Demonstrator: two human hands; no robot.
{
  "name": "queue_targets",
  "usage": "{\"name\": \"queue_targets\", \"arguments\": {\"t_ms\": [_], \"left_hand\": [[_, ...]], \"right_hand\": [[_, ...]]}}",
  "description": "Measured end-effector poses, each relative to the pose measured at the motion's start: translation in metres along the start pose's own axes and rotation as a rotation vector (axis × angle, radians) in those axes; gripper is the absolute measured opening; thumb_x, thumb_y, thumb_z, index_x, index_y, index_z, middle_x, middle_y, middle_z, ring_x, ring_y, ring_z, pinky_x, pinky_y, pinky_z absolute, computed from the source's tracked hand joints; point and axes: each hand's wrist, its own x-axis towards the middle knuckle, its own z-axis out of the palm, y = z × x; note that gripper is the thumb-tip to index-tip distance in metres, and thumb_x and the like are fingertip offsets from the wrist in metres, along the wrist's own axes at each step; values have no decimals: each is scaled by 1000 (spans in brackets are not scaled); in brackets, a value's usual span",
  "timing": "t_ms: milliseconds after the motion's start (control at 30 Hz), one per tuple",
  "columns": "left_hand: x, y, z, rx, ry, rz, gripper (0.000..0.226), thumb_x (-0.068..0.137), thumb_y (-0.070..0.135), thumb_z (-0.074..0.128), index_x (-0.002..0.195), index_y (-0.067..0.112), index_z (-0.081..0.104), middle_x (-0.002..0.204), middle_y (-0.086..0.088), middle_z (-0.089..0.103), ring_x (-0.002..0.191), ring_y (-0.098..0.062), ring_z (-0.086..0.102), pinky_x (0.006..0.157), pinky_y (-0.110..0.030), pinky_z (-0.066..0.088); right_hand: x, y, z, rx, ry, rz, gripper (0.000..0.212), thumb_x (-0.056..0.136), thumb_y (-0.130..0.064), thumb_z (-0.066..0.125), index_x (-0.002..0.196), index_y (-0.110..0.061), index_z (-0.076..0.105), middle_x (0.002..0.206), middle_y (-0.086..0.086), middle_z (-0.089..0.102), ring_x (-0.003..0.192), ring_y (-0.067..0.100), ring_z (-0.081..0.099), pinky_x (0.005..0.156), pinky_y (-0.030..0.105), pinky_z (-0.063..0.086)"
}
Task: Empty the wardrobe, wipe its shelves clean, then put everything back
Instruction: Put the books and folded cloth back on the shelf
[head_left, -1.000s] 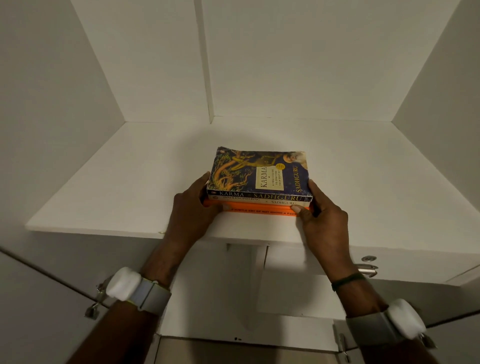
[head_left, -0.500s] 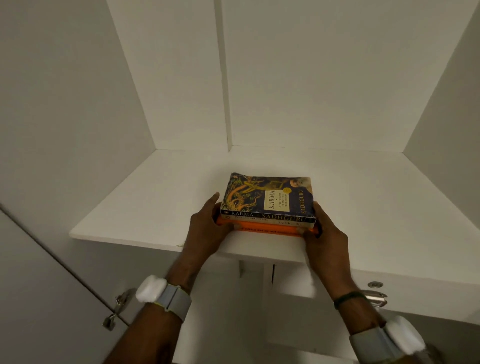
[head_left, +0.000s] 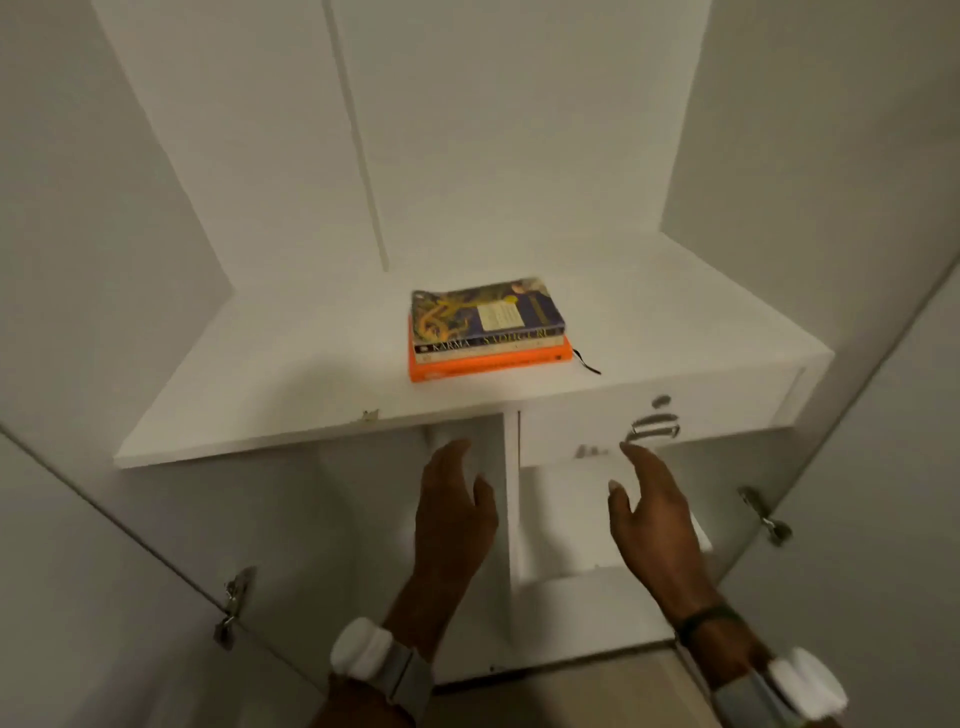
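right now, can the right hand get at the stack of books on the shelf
Probably yes. The right hand hangs open just below the front of the shelf, and the stack of books lies near that edge with nothing in between.

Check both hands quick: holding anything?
Left hand: open, holds nothing, below the shelf.
Right hand: open, holds nothing, clear of the books.

top book (head_left: 485, 317) spine, "KARMA" (then "SADHGURU")

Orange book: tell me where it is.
Head view, centre: the orange book lies bottommost, below the Karma book, near the front edge of the shelf.
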Motion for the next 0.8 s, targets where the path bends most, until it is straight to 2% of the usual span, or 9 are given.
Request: {"name": "queue_targets", "arguments": {"t_ms": [67,133,233,333,500,600,667,733,800], "left_hand": [[-29,-5,17,-2,-141,-24,34,97,22,57,131,22,60,134,8,59,127,-11,53,110,-21,36],[-75,0,41,-1,-367,-15,26,95,20,58,119,23,67,121,8,67,117,-13,60,105,-28,45],[-137,15,81,50,-715,43,21,92,13,59,108,17,72,112,1,73,108,-19,66,97,-29,50],[-187,45,122,91,-933,121,21,90,11,59,104,15,75,111,-3,74,106,-22,67,95,-28,50],[-260,82,180,232,-1156,248,17,92,18,61,103,20,74,113,-1,73,109,-21,66,94,-25,47],[-340,133,240,282,-1306,350,10,92,21,64,92,29,70,106,1,74,102,-20,67,86,-24,47],[-392,164,270,311,-1386,407,11,92,18,65,90,28,70,104,0,73,100,-21,67,87,-26,49],[-451,193,301,304,-1449,424,10,91,14,65,92,20,74,103,-3,74,99,-23,67,88,-29,51],[-502,224,326,345,-1526,484,15,90,18,62,93,14,76,102,-5,74,98,-24,68,88,-32,53]], "right_hand": [[-39,24,-3,-77,-114,81,50,95,-12,64,144,-11,50,148,11,50,142,29,40,118,39,32],[-96,56,-26,-152,-198,255,50,95,-14,64,143,-10,51,149,12,48,142,29,39,118,38,32],[-176,103,-72,-215,-236,463,45,93,-12,64,137,-7,56,142,15,54,134,33,47,113,36,34],[-244,148,-127,-263,-234,631,43,94,-13,61,136,-7,57,141,15,55,132,33,49,113,33,33],[-342,195,-197,-231,-174,894,35,94,-14,56,128,-8,63,132,14,62,124,31,56,105,31,40],[-424,251,-268,-203,-150,1063,23,91,-15,55,105,-4,70,108,20,71,103,38,66,89,37,49],[-476,280,-312,-193,-105,1141,28,90,-29,55,96,-8,72,96,15,74,93,36,70,79,37,52],[-525,303,-364,-152,-45,1202,29,92,-35,58,99,-11,73,96,10,75,93,32,69,79,37,53],[-564,327,-408,-146,43,1274,24,95,-24,60,108,-6,71,105,13,73,99,33,67,85,37,51]]}}
